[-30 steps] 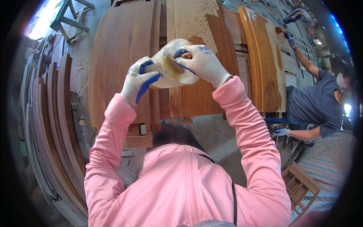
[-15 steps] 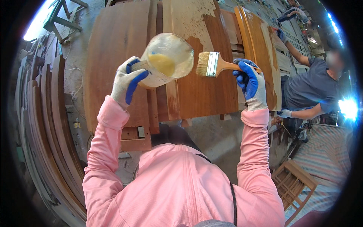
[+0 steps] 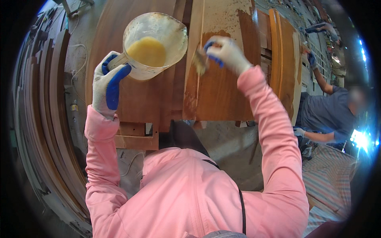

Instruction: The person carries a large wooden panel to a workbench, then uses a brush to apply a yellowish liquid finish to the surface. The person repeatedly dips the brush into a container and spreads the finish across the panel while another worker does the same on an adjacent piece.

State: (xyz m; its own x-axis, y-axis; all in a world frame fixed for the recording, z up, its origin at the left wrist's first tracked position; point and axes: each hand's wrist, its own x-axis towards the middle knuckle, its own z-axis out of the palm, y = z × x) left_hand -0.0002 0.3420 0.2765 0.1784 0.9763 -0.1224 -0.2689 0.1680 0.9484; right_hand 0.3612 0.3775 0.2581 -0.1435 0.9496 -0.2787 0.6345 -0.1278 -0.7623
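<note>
My left hand (image 3: 108,85), in a white and blue work glove, is closed round the handle of a translucent plastic jug (image 3: 174,39). Some yellowish liquid (image 3: 147,51) lies in the jug. My right hand (image 3: 226,53), gloved alike, grips a wide paintbrush (image 3: 200,63), which is smeared by motion; its handle is mostly hidden. The bristles point down toward me, at the left edge of a wooden panel (image 3: 222,95). That panel is dark and wet-looking over its near part and along its right side; a paler, speckled patch shows at its far end.
Left of the panel lie more reddish-brown boards (image 3: 131,99). Long curved timbers (image 3: 59,99) stack along the left. On the right a co-worker in a grey shirt (image 3: 323,113) stands beside another wooden panel (image 3: 287,59). A striped sheet (image 3: 329,174) spreads at lower right.
My right hand has swung left with the brush, from held out level to bristles down at the panel's edge. My left hand and the jug have shifted left and a little away.
</note>
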